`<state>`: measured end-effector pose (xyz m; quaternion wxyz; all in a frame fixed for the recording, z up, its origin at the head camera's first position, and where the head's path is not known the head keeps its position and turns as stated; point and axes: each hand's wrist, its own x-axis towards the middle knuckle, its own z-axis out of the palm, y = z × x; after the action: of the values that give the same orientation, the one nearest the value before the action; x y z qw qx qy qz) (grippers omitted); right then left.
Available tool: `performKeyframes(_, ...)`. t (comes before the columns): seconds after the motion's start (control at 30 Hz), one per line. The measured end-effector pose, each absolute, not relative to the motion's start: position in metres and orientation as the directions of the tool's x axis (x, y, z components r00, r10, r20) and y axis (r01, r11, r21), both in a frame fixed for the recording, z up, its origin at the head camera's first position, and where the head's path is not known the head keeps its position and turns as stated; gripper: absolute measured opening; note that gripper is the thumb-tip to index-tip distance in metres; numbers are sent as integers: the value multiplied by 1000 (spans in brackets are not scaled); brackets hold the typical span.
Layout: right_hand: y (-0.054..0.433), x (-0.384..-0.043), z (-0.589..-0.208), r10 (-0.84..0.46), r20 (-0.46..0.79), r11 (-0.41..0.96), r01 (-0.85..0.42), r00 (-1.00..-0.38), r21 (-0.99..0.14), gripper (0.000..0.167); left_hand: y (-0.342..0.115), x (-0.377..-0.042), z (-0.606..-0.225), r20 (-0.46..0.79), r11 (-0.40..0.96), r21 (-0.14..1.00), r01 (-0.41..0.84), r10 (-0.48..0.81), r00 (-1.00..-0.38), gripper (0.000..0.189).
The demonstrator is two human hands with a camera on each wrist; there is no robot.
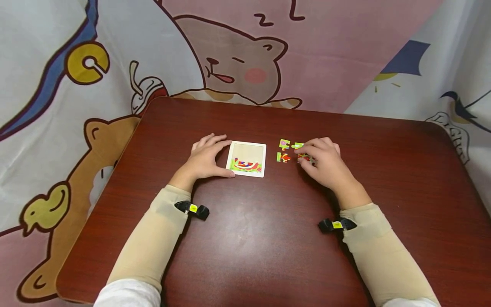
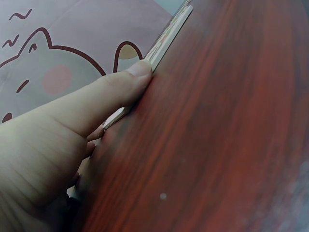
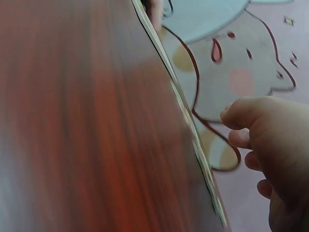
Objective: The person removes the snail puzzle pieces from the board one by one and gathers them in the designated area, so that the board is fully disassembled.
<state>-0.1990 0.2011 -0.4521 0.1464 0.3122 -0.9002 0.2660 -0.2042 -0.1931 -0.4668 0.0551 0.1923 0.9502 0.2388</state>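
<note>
Currently, flat on the reddish-brown table (image 1: 245, 232) and between both hands: square puzzle tray (image 1: 248, 152) with pale rim. Bright picture section in red, white, blue and green along its lower part; plain light wood above that.

Left hand (image 1: 205, 160) at the tray's left side, with thumb at near corner and index fingertip at far corner. Grasping the tray across that side; in the left wrist view, thumb against the pale edge.

Right of the tray, just beside it: loose jigsaw pieces, at least four. Noted: flower piece (image 1: 284, 144) in green and pink, at the far left of the group; orange-red piece (image 1: 284, 157) nearer; green piece (image 1: 297, 146) and red piece (image 1: 305, 159) partly under the right hand (image 1: 322, 162).

Right hand over the group, with fingers loosely bent, thumb apart; seemingly free of any load. Cannot tell about fingertip contact with the pieces below.

On both forearms, beige sleeves (image 1: 147, 241) and black wrist devices (image 1: 192, 209) with yellow labels. Behind the table, printed cloth (image 1: 326, 51) with a sleeping cartoon bear (image 1: 238, 64).
</note>
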Motion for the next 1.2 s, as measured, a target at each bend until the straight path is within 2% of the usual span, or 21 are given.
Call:
performKeyframes(0.13,171,-200,-453,-512,443,630,-672,-736,-390,16,-192,-205,-469,-8,811,473,345,395,-918,115)
performKeyframes(0.33,126,-198,-453,-556,393,604,-680,-733,-415,15,-190,-205,-470,-7,812,470,346,396,-918,115)
performKeyframes(0.63,66,-199,-449,-642,224,592,-659,-733,-464,25,-188,-205,-470,9,808,470,356,399,-917,114)
performKeyframes(0.83,49,-200,-448,-617,125,659,-597,-777,-457,34,-189,-205,-469,7,810,464,357,400,-916,113)
performKeyframes(1.2,33,-200,-444,-611,6,706,-548,-792,-448,37,-195,-205,-467,9,815,460,352,392,-920,112)
